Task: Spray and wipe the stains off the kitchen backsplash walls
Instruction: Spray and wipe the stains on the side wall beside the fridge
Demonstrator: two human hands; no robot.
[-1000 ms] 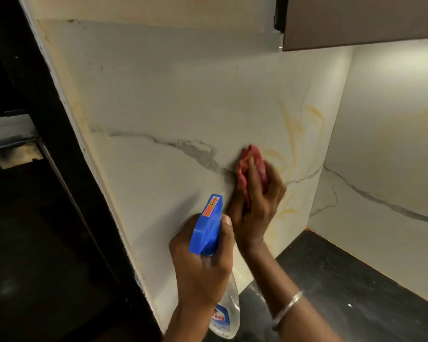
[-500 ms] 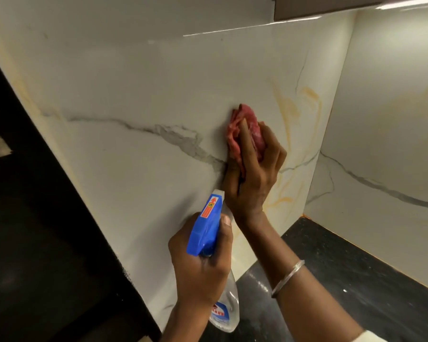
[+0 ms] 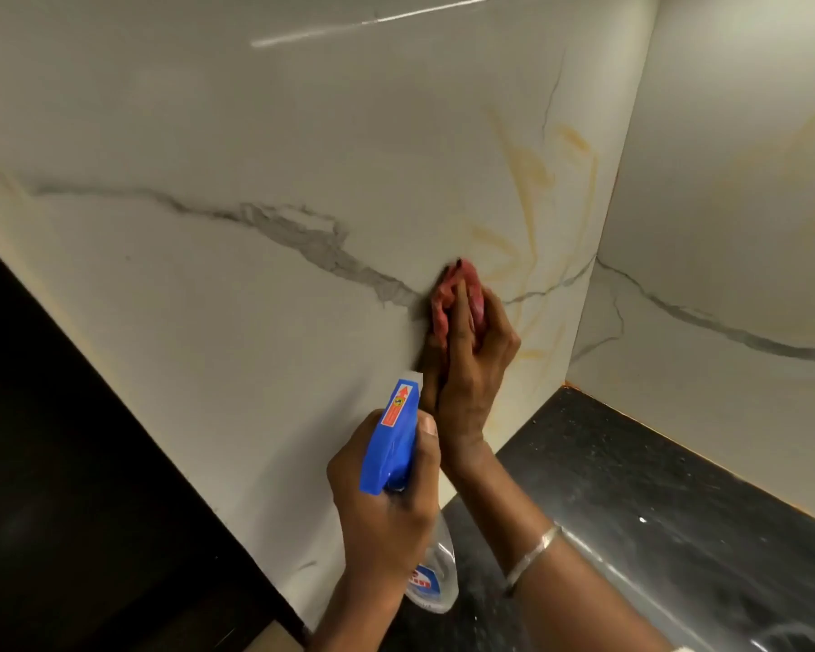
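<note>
A crumpled red cloth is pressed against the white marble-patterned backsplash wall, at the right end of a long grey vein that runs across the panel. Wide bare wall extends to the left of the cloth and above it. To the right the room is tighter, because the wall meets a side wall panel in an inside corner close by. Yellowish streaks mark the wall between the cloth and that corner, above and to the right of the cloth. At its left edge the wall ends against a black area. Below, a dark speckled stone countertop meets both walls.

The right hand holds the cloth to the wall with one finger laid straight over it and the others bent around it. A thin silver bangle sits on that forearm. Just below and left of it, the left hand grips the neck of a clear plastic spray bottle. Its blue trigger head points up at the wall, the nozzle almost touching the right hand's heel.
</note>
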